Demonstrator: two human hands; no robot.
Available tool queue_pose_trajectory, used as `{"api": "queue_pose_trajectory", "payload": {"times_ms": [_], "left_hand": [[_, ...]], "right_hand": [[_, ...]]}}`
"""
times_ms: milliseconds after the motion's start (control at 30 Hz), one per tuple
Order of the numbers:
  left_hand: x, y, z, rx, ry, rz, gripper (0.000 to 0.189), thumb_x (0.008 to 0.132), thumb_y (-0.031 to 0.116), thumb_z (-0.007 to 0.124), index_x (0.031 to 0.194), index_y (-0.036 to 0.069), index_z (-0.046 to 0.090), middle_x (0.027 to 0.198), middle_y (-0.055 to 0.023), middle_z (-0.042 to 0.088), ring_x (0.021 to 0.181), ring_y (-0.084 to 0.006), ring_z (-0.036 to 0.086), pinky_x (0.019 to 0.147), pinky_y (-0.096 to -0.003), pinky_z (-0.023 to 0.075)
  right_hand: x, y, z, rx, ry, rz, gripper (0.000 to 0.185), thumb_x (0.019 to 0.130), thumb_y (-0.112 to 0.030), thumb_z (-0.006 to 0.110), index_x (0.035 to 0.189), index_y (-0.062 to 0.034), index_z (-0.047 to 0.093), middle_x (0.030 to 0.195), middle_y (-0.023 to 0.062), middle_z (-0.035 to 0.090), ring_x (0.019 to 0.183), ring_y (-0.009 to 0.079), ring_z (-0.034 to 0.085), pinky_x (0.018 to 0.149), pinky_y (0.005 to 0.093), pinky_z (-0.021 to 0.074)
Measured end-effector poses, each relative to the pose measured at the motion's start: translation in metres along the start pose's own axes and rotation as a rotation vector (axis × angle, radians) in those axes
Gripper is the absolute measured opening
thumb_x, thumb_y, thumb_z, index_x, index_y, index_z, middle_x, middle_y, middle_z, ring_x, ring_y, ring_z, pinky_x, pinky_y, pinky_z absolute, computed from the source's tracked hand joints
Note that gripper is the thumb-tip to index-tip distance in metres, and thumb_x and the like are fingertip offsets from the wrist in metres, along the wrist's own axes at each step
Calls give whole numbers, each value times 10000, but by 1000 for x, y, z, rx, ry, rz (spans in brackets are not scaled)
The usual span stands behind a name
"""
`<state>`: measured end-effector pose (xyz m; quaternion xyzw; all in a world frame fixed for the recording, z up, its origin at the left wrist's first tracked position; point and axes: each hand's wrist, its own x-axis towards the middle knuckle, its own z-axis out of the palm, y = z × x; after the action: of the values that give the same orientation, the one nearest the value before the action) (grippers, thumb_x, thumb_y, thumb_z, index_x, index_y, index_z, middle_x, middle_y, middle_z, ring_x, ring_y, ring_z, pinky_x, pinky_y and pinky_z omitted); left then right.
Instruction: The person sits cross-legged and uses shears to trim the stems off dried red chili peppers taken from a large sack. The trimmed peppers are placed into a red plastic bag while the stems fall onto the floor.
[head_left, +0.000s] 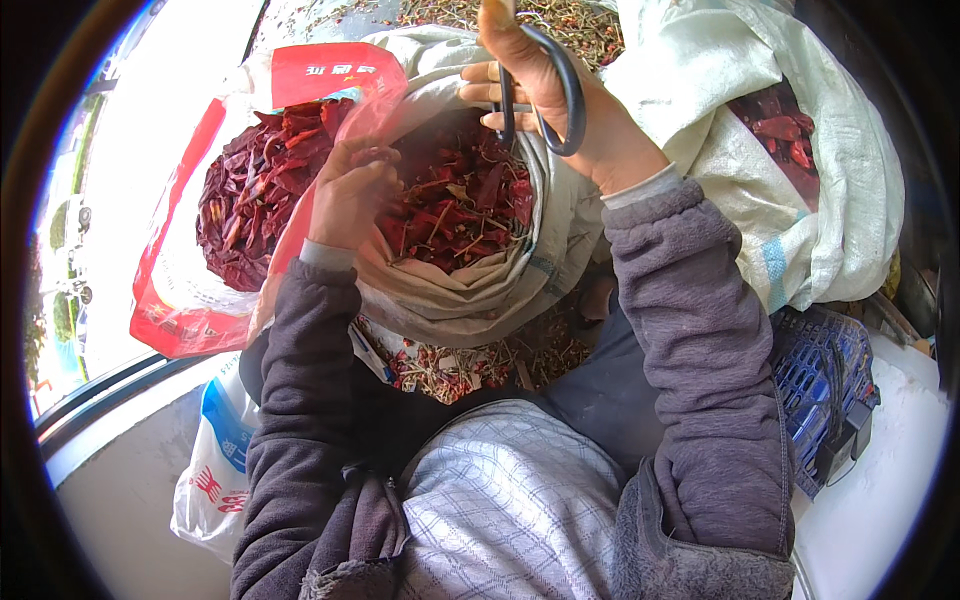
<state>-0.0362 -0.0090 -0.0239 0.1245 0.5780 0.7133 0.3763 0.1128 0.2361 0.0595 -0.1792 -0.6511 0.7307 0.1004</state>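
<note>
My left hand (354, 191) is blurred, with its fingers curled at the left rim of an open woven sack (465, 300); whether it holds a pepper is unclear. Inside the sack lie dried red chili peppers (465, 202) with stems and bits. Over the sack's far right side, my right hand (544, 86) has black scissor handles (571, 105) hooked on it, its fingers spread; the blades are hidden. Left of my left hand, a red-edged plastic bag (180, 322) holds darker, flattened dried chili peppers (262, 187).
A white woven sack (847, 172) with red peppers stands at the right, above a blue plastic basket (806, 382) with a black adapter and cable. Stems and pepper scraps (450, 371) litter the floor. A white plastic bag (214, 465) is at the lower left, below the window frame.
</note>
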Motion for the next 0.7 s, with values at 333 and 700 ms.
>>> {"api": "queue_pose_trajectory", "payload": {"times_ms": [333,700], "left_hand": [[86,-81,-41,1583,-136,451,374,824,31,701,1195,63,731,1002,-196,655,1029,-385,645,941,-465,511],[51,-47,-21,1533,-109,303,209,853,94,738,1038,19,676,962,-195,673,946,-393,661,855,-452,521]], "right_hand": [[0,9,-11,-115,22,-164,890,892,-825,552,1155,24,612,975,104,666,853,151,644,773,291,528],[1,16,-12,-391,140,-349,865,885,-834,567,970,21,665,762,107,632,798,175,658,771,322,517]]}}
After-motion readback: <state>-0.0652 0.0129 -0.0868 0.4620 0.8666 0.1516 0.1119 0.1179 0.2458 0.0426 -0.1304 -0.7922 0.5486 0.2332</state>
